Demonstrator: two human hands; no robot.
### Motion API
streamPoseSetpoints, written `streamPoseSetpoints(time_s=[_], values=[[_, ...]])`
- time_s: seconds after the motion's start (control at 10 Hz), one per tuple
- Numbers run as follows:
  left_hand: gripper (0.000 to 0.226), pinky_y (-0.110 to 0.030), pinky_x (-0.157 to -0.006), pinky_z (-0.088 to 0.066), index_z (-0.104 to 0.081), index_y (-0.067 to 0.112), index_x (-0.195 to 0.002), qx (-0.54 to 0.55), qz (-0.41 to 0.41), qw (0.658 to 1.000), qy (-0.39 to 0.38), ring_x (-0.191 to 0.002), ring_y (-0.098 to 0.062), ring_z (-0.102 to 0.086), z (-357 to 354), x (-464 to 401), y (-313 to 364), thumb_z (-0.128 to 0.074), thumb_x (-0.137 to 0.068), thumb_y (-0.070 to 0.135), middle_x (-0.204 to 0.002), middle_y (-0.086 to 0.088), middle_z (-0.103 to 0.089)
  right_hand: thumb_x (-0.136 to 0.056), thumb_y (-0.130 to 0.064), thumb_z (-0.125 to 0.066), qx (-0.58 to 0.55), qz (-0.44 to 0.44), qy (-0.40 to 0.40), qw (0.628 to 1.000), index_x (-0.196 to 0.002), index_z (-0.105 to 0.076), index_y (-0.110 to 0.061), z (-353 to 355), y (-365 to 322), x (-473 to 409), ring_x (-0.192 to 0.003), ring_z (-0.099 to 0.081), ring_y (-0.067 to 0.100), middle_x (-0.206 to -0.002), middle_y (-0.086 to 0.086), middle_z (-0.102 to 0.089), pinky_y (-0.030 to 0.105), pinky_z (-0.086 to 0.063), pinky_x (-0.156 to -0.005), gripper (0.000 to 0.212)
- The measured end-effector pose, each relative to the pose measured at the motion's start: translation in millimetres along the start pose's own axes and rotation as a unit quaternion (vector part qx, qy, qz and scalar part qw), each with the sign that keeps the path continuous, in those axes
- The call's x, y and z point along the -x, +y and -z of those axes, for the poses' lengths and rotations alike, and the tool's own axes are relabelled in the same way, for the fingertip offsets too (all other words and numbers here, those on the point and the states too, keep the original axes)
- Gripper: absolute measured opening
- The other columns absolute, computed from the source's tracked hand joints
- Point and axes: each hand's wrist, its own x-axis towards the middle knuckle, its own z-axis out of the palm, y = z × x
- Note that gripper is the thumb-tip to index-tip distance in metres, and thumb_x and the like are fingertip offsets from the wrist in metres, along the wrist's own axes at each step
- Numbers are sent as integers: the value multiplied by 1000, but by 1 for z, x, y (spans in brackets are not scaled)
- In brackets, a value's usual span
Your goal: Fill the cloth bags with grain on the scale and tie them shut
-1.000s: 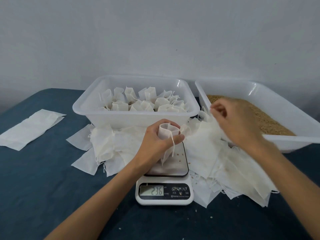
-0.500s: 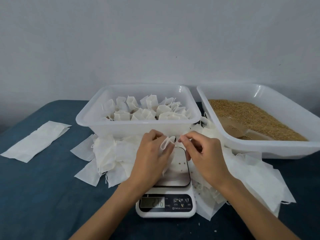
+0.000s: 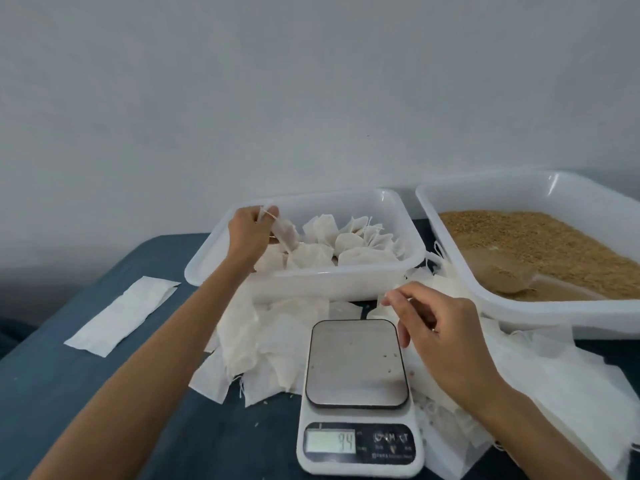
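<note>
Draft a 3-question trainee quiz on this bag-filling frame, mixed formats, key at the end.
1. True or false: a bag sits on the scale platform.
2. Multiple choice: the left hand holds a filled bag over which place? A) the grain tub B) the tub of finished bags C) the paper strip
3. Fill in: the scoop lies in the ____.

Key:
1. False; the platform holds only a few stray grains.
2. B
3. Grain, in the right-hand tub. The right hand hovers beside the scale, over the empty bags, gripping nothing I can make out.
</note>
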Motion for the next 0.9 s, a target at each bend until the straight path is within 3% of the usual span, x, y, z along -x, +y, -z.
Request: streamPoseSetpoints(time_s=[0.1,0.2,0.3,0.4,0.5,0.6,0.7,0.8,0.9], values=[[40,-38,-75,-60,-60,-3,-65,-144,17,988,-43,-74,-32,-66,-5,-33,-23,-62,-102,11,-66,-16,-57,-101,-43,-52,-3,-7,-3,1000,-87,-68,-33,0,1,0,-43,-52,9,-57,-5,-62,8,-36,-51,23],[35,-28,-51,-30,-55,5,-62,-287,31,952,-99,-58,-22,-41,-9,-46,-33,-62,-96,6,-59,-5,-44,-101,-46,-52,-8,-16,-2,1000,-87,-67,-34,2,3,-2,-43,-52,9,-56,-6,-62,9,-37,-50,24],[47,-26,-47,-22,-36,13,-54,-335,0,935,-114,-57,-22,-35,-15,-53,-38,-61,-92,2,-54,-2,-36,-102,-44,-51,0,-15,0,1000,-87,-66,-35,3,3,-2,-44,-53,10,-57,-7,-62,11,-38,-49,23],[35,-34,-50,-30,-45,8,-56,-333,-1,938,-95,-65,-34,-44,-19,-51,-42,-58,-88,0,-56,-9,-46,-102,-42,-52,1,-13,-1,1000,-87,-66,-34,4,3,-2,-45,-54,11,-58,-6,-62,10,-38,-50,22],[16,-40,-61,-41,-69,-7,-99,-338,-15,938,-82,-82,-41,-60,-14,-44,-36,-63,-89,4,-95,-25,-70,-102,-41,-51,2,-17,-6,1000,-88,-66,-33,3,3,-1,-46,-55,10,-58,-7,-62,9,-37,-51,23],[35,-36,-83,-46,-68,4,-125,-363,-88,927,-39,-111,-34,-61,-10,-28,-22,-67,-90,10,-122,-16,-68,-101,-44,-51,-2,-20,-7,1000,-89,-67,-33,2,4,-2,-47,-55,10,-58,-7,-62,8,-37,-51,24],[25,-32,-84,-43,-69,8,-119,-274,-195,942,21,-105,-28,-59,-13,22,-1,-67,-94,11,-112,-9,-68,-102,-42,-52,0,-22,-7,1000,-89,-68,-31,2,5,-2,-48,-57,10,-57,-8,-61,8,-37,-52,23],[6,-25,-67,-46,-69,16,-92,-168,-253,953,-10,-70,-10,-56,-11,104,5,-69,-97,13,-77,5,-65,-102,-36,-54,6,-21,-8,1000,-89,-69,-26,5,5,-2,-46,-55,9,-56,-7,-61,8,-36,-52,23],[24,-18,-55,-37,-63,22,-77,-77,-196,976,-60,-58,-11,-47,-9,165,-6,-68,-100,18,-62,3,-57,-103,-34,-55,-2,-12,-14,1000,-89,-70,-24,4,4,-2,-45,-54,8,-55,-7,-61,7,-35,-51,23]])
